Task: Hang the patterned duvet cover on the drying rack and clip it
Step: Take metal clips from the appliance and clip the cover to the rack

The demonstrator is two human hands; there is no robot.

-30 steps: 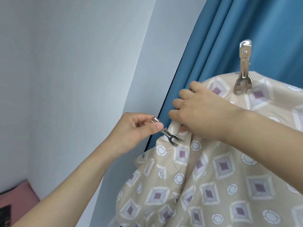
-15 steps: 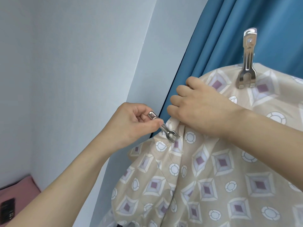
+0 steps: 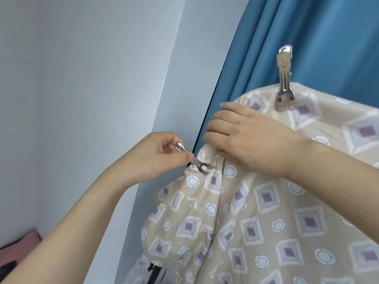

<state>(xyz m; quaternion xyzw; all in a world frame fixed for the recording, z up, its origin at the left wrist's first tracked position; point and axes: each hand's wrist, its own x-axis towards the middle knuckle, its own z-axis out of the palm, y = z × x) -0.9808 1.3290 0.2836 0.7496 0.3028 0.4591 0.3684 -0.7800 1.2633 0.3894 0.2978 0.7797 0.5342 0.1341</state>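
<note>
Slipping off the gathered edge is the main risk: the metal clip (image 3: 192, 158) in the left hand (image 3: 155, 154) has its forked mouth only at the bunched corner of the patterned duvet cover (image 3: 266, 212), and if thumb and forefinger ease off before the mouth straddles the fabric and whatever rail lies beneath, I judge it would bite cloth alone or drop. The rack itself is hidden under the cover, so I cannot tell how the mouth sits on it. Those fingers pinch the clip's handle end narrowly, wrist bent, forearm rising from the lower left of the frame. The right hand (image 3: 250, 138) curls its fingers over the cover's folded top at mid-frame, pressing it down. A second clip (image 3: 284, 83) stands upright on the cover's upper edge, against the blue curtain (image 3: 307, 37).
</note>
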